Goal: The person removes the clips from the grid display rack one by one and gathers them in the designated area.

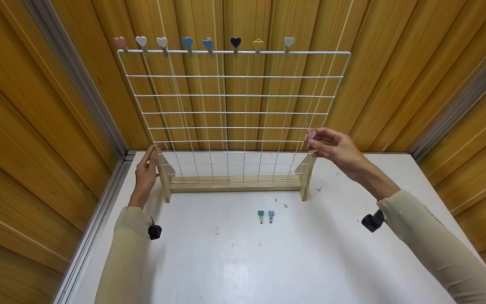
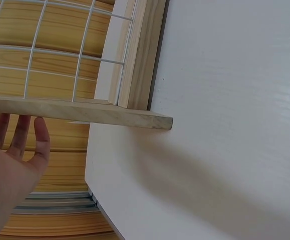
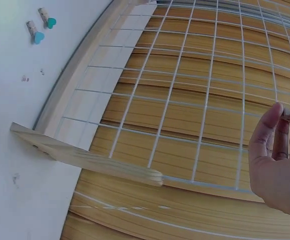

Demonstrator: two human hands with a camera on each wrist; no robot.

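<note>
A wood-panelled booth, like a staged recording corner: plank walls (image 1: pixel 395 63) enclose a white desk (image 1: pixel 268 261) beneath the hands

Both arms wear long beige sleeves (image 1: pixel 428 236), with small black wrist cameras (image 1: pixel 372 221).

Right hand (image 1: pixel 336 148) pinches pink heart clip (image 1: pixel 311 134) at right edge of white wire grid (image 1: pixel 234 112). Left hand (image 1: pixel 147 173) touches grid's left side. Two clips (image 1: pixel 265 215) lie on white table (image 1: pixel 268 261).
</note>
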